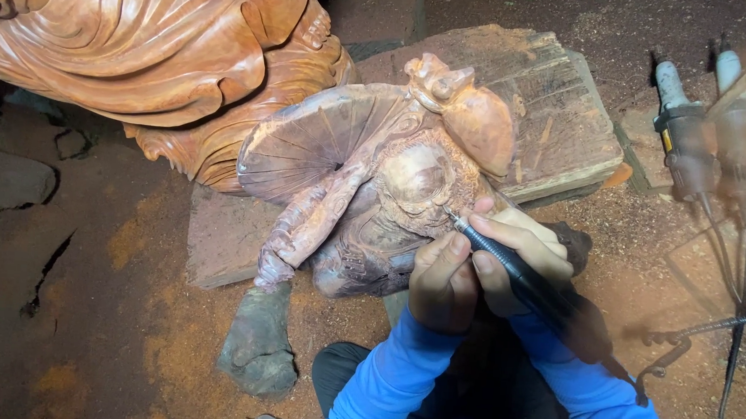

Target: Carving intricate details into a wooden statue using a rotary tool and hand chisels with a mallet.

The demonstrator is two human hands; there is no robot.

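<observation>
Head view: a large reddish wood sculpture with flowing folds fills the upper left and runs off the frame. In front of it, on a rough timber slab laid on the sawdust-strewn floor, lies a smaller carved figure, pale brown, with a ribbed, fan-like disc and a rounded knob at the top; its fine detail is hard to read. The left hand rests curled against the figure's lower side. The right hand keeps its grip pinched around a dark pen-shaped rotary tool, whose tip touches the figure. At right, two blurred power tools hang with cords partly cut off.
</observation>
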